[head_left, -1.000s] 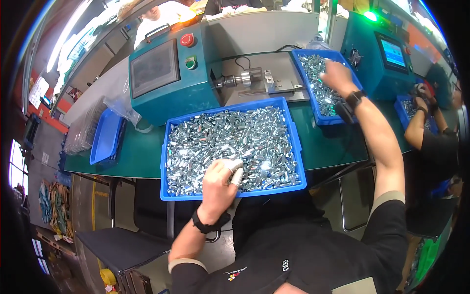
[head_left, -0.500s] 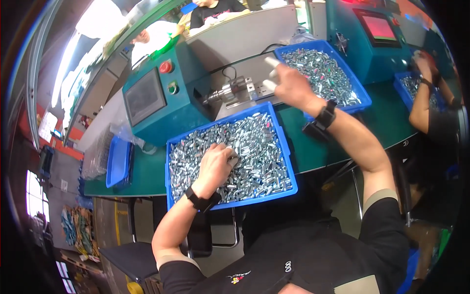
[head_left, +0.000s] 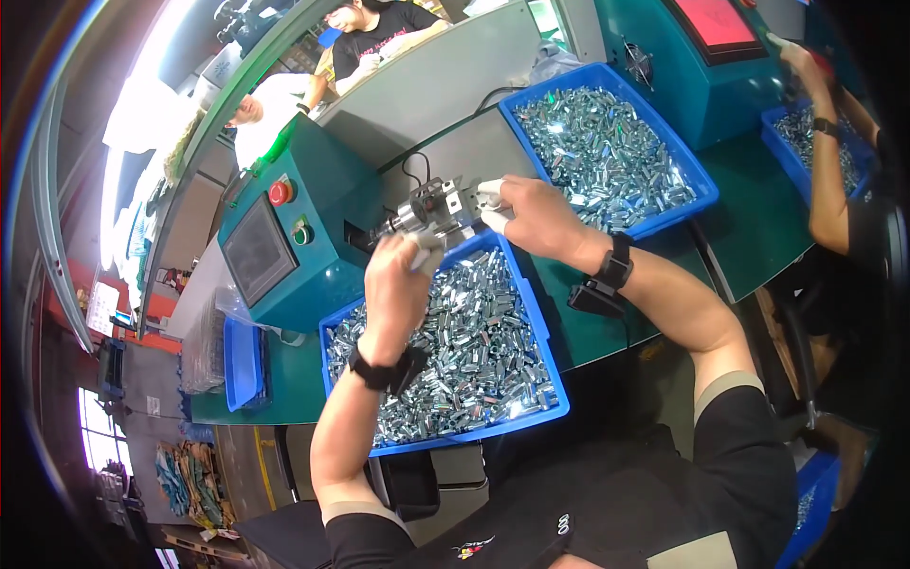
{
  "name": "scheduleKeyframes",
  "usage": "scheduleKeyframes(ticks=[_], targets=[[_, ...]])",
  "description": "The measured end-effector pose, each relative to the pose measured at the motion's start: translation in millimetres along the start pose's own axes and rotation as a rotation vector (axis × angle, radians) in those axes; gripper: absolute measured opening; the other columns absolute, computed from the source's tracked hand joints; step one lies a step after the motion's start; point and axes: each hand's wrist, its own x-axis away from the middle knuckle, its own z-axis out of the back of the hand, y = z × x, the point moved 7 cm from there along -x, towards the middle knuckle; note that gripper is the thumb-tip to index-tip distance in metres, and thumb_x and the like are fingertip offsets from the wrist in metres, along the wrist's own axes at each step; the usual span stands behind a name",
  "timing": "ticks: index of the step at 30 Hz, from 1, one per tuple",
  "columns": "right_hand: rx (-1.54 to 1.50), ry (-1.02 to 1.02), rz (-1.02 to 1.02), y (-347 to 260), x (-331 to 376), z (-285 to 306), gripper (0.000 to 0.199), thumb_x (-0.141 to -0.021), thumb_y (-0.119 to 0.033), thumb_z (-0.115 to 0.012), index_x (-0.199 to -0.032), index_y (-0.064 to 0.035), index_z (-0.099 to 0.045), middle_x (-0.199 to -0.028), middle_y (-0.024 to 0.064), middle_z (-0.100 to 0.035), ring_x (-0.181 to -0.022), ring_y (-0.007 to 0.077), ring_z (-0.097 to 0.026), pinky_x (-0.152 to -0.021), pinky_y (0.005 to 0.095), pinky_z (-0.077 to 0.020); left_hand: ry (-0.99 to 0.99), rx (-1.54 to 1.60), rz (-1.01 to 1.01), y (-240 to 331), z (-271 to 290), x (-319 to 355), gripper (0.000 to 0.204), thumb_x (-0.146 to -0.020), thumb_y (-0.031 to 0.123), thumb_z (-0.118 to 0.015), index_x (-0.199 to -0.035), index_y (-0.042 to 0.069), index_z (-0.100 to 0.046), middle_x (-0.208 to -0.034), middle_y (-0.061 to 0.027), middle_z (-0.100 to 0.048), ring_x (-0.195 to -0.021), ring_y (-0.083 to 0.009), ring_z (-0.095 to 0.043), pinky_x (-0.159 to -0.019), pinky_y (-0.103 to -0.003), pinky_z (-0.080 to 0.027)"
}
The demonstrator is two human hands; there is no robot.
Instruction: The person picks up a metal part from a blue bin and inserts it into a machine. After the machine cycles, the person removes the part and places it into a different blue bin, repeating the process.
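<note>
My left hand [head_left: 396, 289] is over the far edge of a blue tray [head_left: 561, 410] full of small silvery metal sleeves [head_left: 474, 351]. Its white-covered fingertips are pinched together by the chuck of a teal machine [head_left: 318, 180]; whatever they hold is hidden. My right hand [head_left: 542, 218] reaches in from the right, with white-covered thumb and forefinger bent around the right end of the metal fixture [head_left: 444, 207]. What lies between those fingers is too small to make out. A second blue tray [head_left: 706, 194] of similar metal sleeves [head_left: 607, 156] stands beyond my right wrist.
The machine carries a dark screen [head_left: 259, 249], a red button [head_left: 281, 192] and a green knob [head_left: 301, 231]. An empty-looking blue tray [head_left: 244, 365] stands left. Another teal machine [head_left: 664, 85] and a co-worker's arm [head_left: 827, 171] are right. Two people sit beyond the grey partition [head_left: 455, 66].
My left hand has risen out of the sleeves in the near tray toward the chuck. My right hand has moved left and down, from above the far tray's edge to the fixture.
</note>
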Motion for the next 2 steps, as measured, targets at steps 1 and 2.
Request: scheduleKeyframes(ticks=[1, 2], targets=[[-0.036, -0.002, -0.009, 1, 1, 1, 0.041, -0.092, -0.025, -0.074, -0.129, -0.0067, -0.073, -0.106, 0.017, -0.073, -0.096, 0.0349, -0.074, -0.084, 0.0438, -0.0581, -0.003, -0.031, 0.03, -5, -4, -18, 0.018, -0.087, 0.009, -0.08, -0.105, 0.008, -0.077, -0.097, -0.0114, -0.075, -0.094, -0.0311, -0.069, -0.085, -0.041, -0.055], [-0.073, -0.004, -0.014, 1, 0, 3, 0.042, -0.091, -0.024, -0.075, -0.129, -0.0075, -0.073, -0.107, 0.0173, -0.073, -0.096, 0.0345, -0.074, -0.085, 0.0443, -0.0581, 0.054, -0.057, -0.074, -7, -7, -36, 0.019, -0.09, 0.007, -0.077, -0.108, 0.007, -0.076, -0.099, -0.0121, -0.075, -0.096, -0.0314, -0.069, -0.084, -0.04, -0.054]])
